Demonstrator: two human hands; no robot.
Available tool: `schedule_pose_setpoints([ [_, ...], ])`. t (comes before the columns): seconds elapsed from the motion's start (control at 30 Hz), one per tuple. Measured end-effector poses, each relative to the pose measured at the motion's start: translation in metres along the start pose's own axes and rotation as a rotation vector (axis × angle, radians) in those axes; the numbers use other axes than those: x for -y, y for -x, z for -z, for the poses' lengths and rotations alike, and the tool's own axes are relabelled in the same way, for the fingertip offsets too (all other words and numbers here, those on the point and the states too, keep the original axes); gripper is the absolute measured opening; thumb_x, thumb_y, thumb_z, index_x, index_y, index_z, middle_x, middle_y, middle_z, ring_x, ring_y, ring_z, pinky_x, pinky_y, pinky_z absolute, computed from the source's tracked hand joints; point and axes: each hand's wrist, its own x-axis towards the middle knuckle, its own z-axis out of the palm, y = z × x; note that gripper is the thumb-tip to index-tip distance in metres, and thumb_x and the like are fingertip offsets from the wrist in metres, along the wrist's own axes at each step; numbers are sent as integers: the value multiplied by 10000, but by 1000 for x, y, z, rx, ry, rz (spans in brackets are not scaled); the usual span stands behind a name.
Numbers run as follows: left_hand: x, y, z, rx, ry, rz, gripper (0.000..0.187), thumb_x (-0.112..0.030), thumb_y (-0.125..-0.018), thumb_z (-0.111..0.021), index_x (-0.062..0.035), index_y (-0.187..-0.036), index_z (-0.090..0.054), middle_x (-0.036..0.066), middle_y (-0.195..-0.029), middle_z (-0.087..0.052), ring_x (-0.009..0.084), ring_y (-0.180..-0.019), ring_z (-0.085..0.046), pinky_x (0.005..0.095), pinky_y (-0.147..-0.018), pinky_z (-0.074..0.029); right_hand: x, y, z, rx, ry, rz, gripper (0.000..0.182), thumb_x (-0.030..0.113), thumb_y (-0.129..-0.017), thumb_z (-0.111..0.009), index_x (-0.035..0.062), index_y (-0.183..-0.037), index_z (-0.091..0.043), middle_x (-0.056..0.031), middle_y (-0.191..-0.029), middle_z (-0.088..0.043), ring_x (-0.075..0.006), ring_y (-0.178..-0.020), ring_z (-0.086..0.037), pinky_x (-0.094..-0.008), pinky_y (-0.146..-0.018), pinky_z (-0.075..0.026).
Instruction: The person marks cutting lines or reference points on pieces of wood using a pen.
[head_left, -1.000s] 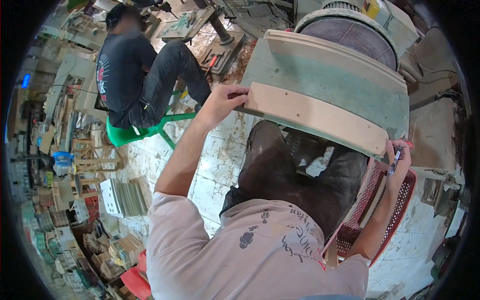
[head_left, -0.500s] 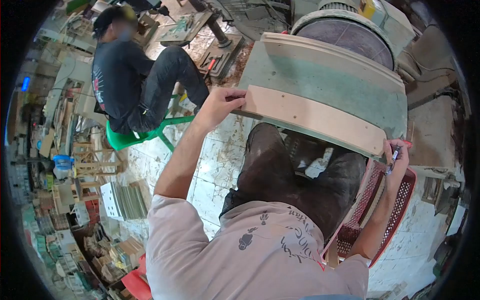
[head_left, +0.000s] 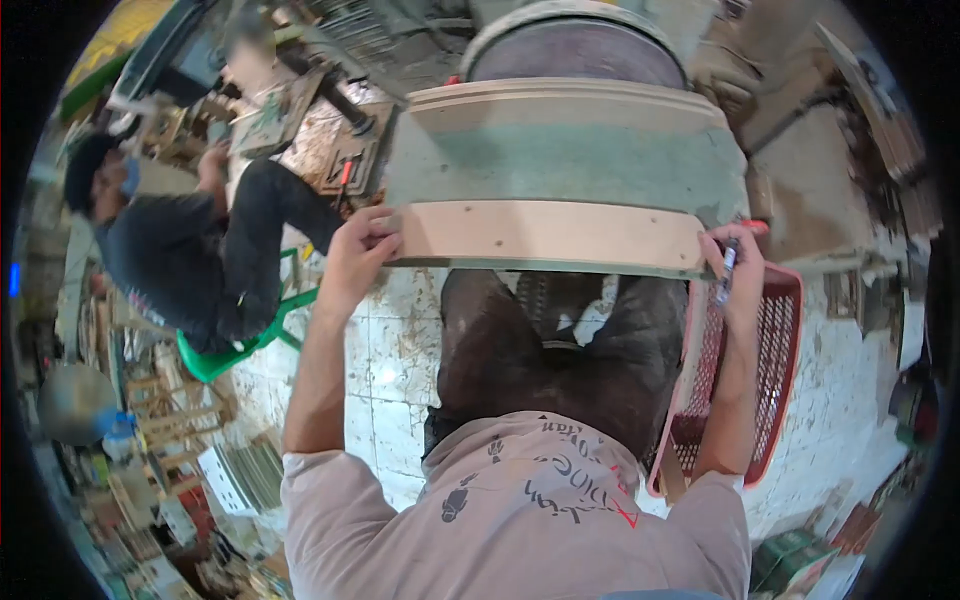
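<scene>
A pale curved wooden strip (head_left: 545,233) lies along the near edge of a green machine table (head_left: 565,155). My left hand (head_left: 358,250) grips the strip's left end. At the strip's right end my right hand (head_left: 735,268) rests against the wood and holds a pen (head_left: 726,262), tip down. A second curved wooden piece (head_left: 560,93) sits along the table's far edge.
A large round sanding disc (head_left: 575,45) stands behind the table. A red plastic basket (head_left: 765,370) sits at my right side. To the left another person (head_left: 190,260) in dark clothes sits on a green stool (head_left: 225,355). Wood parts and frames (head_left: 180,440) crowd the floor at left.
The view has swung, so the table and strip now sit level and centred. Both hands keep their hold on the strip's ends. The seated person appears lower and further left.
</scene>
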Motion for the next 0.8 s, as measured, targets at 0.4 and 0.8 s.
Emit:
schedule_pose_setpoints([
  [0.4, -89, 4, -132, 149, -580, -535, 298, -82, -801, -670, -58, -1093, -617, 140, -1174, -577, 323, -1111, -550, 376, -958, -429, -1, 0, -6, -175, -55, 131, 130, 135, -924, -632, 13, -930, -587, 39, -740, -503, -40, -663, -437, -209, -600, -374],
  [0.8, -115, -25, -249, 452, -592, -843, 448, -180, -713, -772, -70, -1111, -596, 150, -1264, -523, 357, -1176, -495, 442, -980, -408, -2, 5, -7, -303, -56, 124, 211, 222, -938, -622, 13, -958, -607, 11, -723, -521, -53, -641, -443, -230, -580, -374],
])
